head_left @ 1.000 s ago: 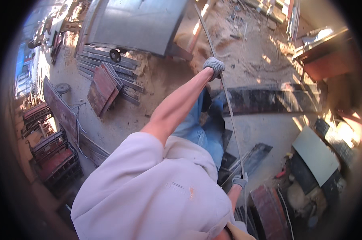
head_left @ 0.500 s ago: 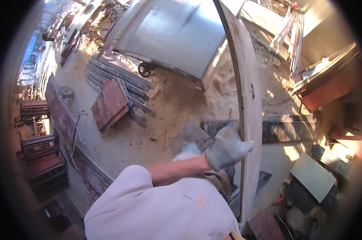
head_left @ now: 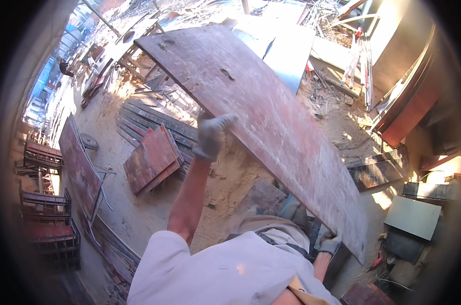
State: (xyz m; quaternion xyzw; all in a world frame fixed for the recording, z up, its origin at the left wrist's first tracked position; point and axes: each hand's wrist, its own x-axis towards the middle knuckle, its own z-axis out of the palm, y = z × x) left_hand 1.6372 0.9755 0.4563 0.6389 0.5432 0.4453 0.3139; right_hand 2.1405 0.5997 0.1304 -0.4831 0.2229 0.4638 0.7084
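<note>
A long, worn reddish-brown board (head_left: 276, 127) slants across the middle of the view, its broad scuffed face turned up toward me. My left hand (head_left: 212, 134), in a grey glove, grips the board's near long edge, with the thumb over the face. Farther along that edge, by the board's right end, my right hand (head_left: 329, 244) is closed on it, also gloved. Most fingers of both hands are hidden beneath the board. The board partly covers a shiny metal-topped table (head_left: 291, 46) beyond it.
A pile of reddish panels (head_left: 151, 157) lies on dark beams (head_left: 184, 134) at the left. Another large panel (head_left: 80, 168) leans on a metal frame farther left. At the right are a pale square sheet (head_left: 412, 217) and a red-sided box-like piece (head_left: 411, 119). Sand and scraps cover the floor.
The board has gone from standing edge-on to lying tilted with its face showing, its far end swung left over the metal table. My left hand rose forward and left; my right hand came into view.
</note>
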